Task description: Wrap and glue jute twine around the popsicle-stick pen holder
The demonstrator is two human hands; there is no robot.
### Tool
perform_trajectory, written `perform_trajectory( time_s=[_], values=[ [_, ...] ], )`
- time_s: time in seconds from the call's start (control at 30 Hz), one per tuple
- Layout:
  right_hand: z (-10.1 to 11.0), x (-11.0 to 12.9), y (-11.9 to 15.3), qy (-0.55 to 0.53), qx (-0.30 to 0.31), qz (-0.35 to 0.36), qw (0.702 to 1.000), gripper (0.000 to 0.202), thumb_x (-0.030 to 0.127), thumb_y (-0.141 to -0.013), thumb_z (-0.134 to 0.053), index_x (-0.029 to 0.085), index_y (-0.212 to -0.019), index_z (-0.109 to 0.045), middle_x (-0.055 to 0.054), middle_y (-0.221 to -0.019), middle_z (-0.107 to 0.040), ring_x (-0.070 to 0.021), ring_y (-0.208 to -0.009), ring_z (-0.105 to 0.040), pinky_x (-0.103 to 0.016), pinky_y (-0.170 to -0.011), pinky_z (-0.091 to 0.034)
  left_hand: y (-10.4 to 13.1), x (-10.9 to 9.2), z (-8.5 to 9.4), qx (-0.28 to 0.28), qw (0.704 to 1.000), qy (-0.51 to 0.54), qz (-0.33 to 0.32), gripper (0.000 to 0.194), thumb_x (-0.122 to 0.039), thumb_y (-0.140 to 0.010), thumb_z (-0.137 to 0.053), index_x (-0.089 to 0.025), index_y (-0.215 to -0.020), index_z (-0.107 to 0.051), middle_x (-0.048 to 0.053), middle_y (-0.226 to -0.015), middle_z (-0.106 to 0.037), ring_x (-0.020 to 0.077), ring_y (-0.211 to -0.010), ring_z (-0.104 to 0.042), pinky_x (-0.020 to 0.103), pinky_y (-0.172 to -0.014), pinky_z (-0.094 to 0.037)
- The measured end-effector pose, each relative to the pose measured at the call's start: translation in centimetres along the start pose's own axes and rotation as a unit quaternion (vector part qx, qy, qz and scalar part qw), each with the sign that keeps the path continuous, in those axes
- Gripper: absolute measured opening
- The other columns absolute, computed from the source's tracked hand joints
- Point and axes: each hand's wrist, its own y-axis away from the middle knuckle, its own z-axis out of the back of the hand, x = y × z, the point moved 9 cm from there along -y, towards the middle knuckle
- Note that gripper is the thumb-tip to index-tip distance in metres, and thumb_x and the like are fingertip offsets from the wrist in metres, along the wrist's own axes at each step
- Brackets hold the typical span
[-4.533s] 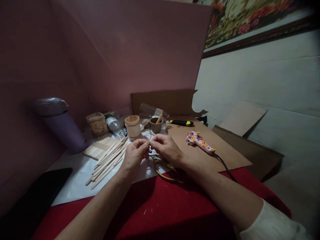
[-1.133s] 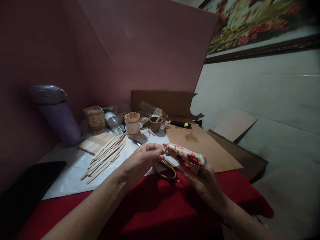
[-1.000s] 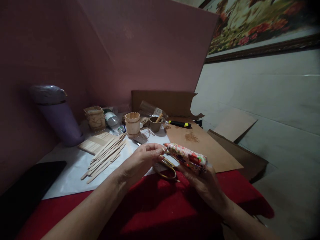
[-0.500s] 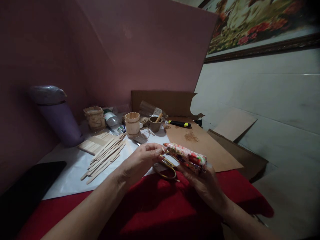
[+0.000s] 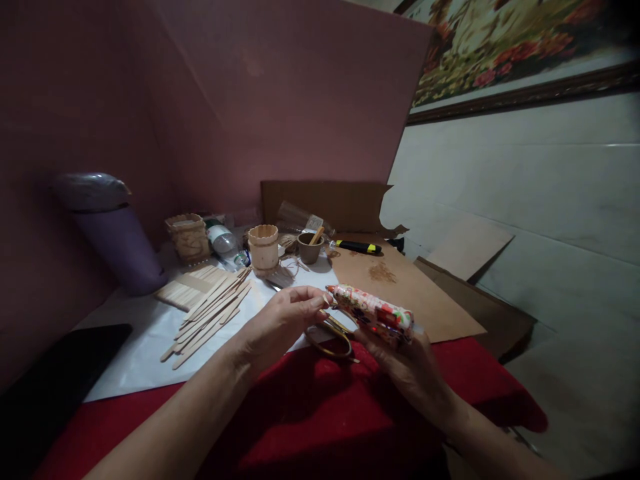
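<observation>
My right hand [image 5: 400,363] is wrapped round a patterned glue gun [image 5: 373,310], whose nozzle points left and shows a small red light on its body. Close to the nozzle tip, my left hand [image 5: 287,317] pinches a tiny pale piece [image 5: 326,300], perhaps wood; most of it is hidden by the fingers. Below and between both hands lie scissors [image 5: 330,343] with gold-coloured handles. Left of my left hand, loose craft sticks [image 5: 213,320] are spread in a fan beside a banded bundle of craft sticks [image 5: 193,287].
Behind stand a small stick-covered cup [image 5: 263,250], a larger stick-covered cup [image 5: 189,239], a plastic bottle [image 5: 225,240] and a brown pot [image 5: 310,248]. A utility knife [image 5: 357,247] lies on cardboard [image 5: 410,293] at right. A purple flask [image 5: 117,240] stands at left.
Almost nothing differs. The glue gun's nozzle sits very slightly farther left and the view has shifted a little; both hands keep their grip.
</observation>
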Motion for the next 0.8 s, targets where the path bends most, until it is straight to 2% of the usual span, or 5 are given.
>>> perform_trajectory(
  time_s=[0.47, 0.57, 0.63, 0.7, 0.8],
  values=[
    [0.0, 0.3, 0.1, -0.031, 0.013, -0.02, 0.999, 0.025, 0.031, -0.081, -0.066, 0.023, -0.105, -0.068, -0.006, -0.103, -0.074, -0.025, -0.09, -0.07, -0.034, -0.075, -0.059, 0.0, 0.1, 0.4, -0.012, 1.0, -0.011, 0.004, 0.013, -0.026, -0.075, -0.07, -0.014, -0.08, -0.069, 0.009, -0.092, -0.067, 0.0224, -0.093, -0.058, 0.037, -0.09, -0.036],
    [0.0, -0.3, 0.1, -0.08, 0.017, -0.074, 0.994, 0.018, 0.039, -0.08, -0.067, 0.022, -0.085, -0.07, -0.004, -0.071, -0.071, -0.0208, -0.066, -0.068, -0.029, -0.057, -0.057, 0.0, 0.0, 0.5, -0.015, 1.0, -0.005, 0.0, 0.01, -0.024, -0.075, -0.07, -0.014, -0.077, -0.068, 0.008, -0.089, -0.065, 0.0206, -0.088, -0.058, 0.037, -0.089, -0.037],
    [-0.2, -1.4, 0.2, -0.13, 0.027, -0.134, 0.982, 0.03, 0.046, -0.081, -0.066, 0.02, -0.066, -0.065, 0.001, -0.046, -0.056, -0.0126, -0.042, -0.052, -0.023, -0.039, -0.044, 0.0, -0.1, 0.5, -0.014, 1.0, -0.003, -0.001, 0.01, -0.023, -0.076, -0.069, -0.014, -0.078, -0.068, 0.008, -0.091, -0.064, 0.0197, -0.087, -0.057, 0.036, -0.088, -0.037],
    [-0.4, -2.7, 0.5, -0.195, 0.031, -0.192, 0.961, 0.039, 0.05, -0.079, -0.067, 0.017, -0.059, -0.059, 0.004, -0.043, -0.047, -0.0063, -0.034, -0.038, -0.019, -0.032, -0.031, 0.0, -0.1, 0.4, -0.012, 1.0, -0.007, 0.001, 0.011, -0.024, -0.077, -0.068, -0.013, -0.08, -0.069, 0.008, -0.092, -0.064, 0.0194, -0.085, -0.057, 0.037, -0.087, -0.038],
    [-1.1, -4.1, 0.9, -0.291, 0.046, -0.255, 0.921, 0.04, 0.051, -0.075, -0.07, 0.014, -0.065, -0.058, 0.004, -0.05, -0.051, -0.0034, -0.035, -0.036, -0.016, -0.032, -0.026, 0.1, -0.2, 0.4, -0.017, 1.0, -0.006, 0.004, 0.01, -0.024, -0.075, -0.07, -0.014, -0.078, -0.069, 0.008, -0.094, -0.063, 0.0192, -0.085, -0.056, 0.037, -0.086, -0.037]
  ],
)
